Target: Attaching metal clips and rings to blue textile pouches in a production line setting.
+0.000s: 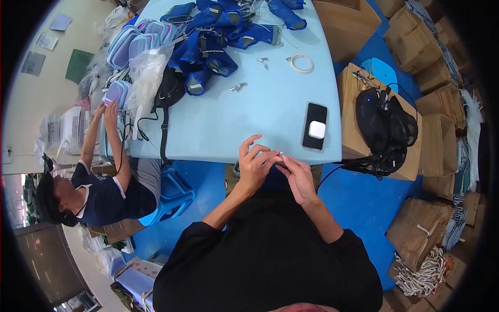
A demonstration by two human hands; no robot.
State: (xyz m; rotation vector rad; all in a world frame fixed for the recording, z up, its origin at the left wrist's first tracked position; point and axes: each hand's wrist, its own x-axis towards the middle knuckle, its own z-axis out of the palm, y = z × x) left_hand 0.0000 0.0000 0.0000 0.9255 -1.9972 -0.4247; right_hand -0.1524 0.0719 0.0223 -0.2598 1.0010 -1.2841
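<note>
Both hands meet just off the near edge of the table, fingertips together around a small silver metal piece [281, 154]. My left hand [253, 165] pinches toward it with thumb and forefinger while its other fingers are raised. My right hand [300, 182] grips the piece between thumb and fingers. The piece's exact kind is too small to tell. Similar small metal pieces lie on the table in two groups, one nearer [238, 87] and one farther [263, 63]. Dark blue fabric shows partly behind my hands.
On the pale blue table [239, 125] lie a phone [315, 140] with a white case on it, a cord ring [301, 63], blue mesh bags [208, 52] and a black cap [170, 88]. At left a co-worker [112, 192] handles a light blue pouch [118, 92]. Cartons [410, 41] stand right.
</note>
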